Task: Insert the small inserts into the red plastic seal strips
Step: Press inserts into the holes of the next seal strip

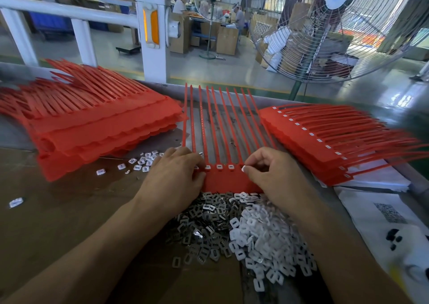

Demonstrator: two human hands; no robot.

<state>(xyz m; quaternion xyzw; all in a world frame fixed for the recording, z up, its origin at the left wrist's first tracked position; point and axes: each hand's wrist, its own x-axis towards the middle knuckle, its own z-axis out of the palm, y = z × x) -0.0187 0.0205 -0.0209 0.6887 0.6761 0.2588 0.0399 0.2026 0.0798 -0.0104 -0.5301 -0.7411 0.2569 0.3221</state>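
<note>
While the left hand [176, 176] presses curled fingers on the red seal strip sheet [228, 180] lying mid-counter [58, 211], the right hand [274, 173] pinches a white insert [244, 169] at its slot row, the loose inserts pile [243, 234] just below.

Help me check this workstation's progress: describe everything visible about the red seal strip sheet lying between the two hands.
The red seal strip sheet is glossy red plastic: a flat band nearest the person with about ten thin tails fanning away across the table. It lies flat. White inserts sit in several sockets along the band. The left hand rests on its left end; the right hand pinches a white insert at its right end. The near edge meets the pile of loose inserts.
</note>
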